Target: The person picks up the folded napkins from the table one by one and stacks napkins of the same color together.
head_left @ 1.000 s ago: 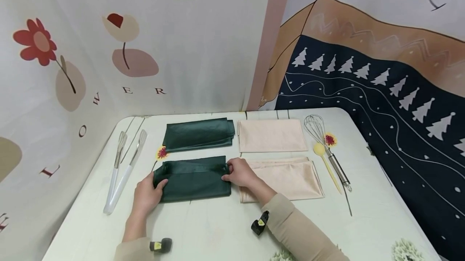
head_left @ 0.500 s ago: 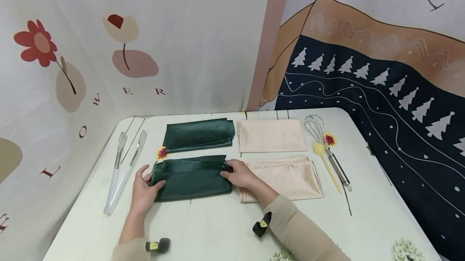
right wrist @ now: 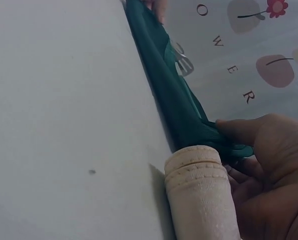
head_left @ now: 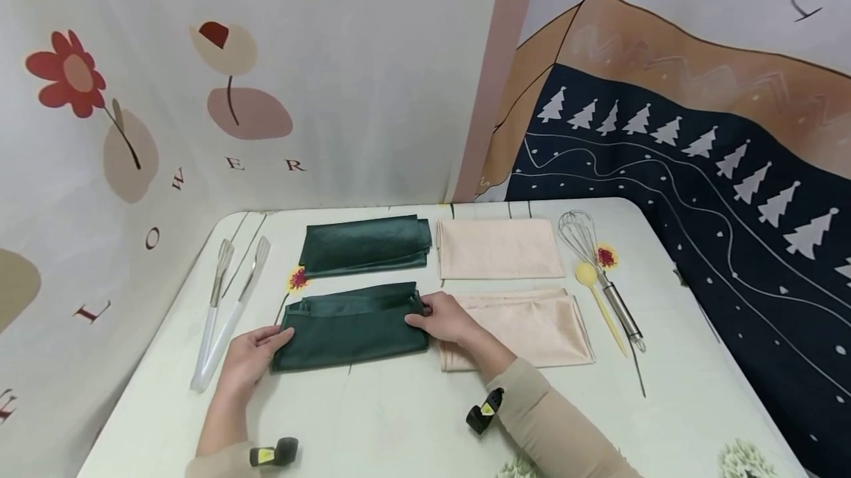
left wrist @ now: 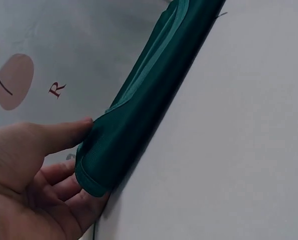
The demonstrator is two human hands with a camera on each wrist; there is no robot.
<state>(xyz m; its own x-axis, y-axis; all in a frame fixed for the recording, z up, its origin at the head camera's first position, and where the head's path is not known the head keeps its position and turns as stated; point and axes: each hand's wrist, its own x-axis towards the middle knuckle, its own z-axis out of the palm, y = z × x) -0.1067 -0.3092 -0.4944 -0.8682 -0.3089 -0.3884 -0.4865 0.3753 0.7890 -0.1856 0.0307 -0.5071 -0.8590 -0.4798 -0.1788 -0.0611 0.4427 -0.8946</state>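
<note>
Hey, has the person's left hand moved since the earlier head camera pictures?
Yes, the left hand has shifted leftward in the head view, closer to the white-handled tongs, which have stayed put.

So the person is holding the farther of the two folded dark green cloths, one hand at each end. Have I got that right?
Not quite: the held one is the nearer dark green cloth, with the left hand at one end and the right hand at the other. The head view shows the farther dark green cloth lying untouched behind it.
</note>
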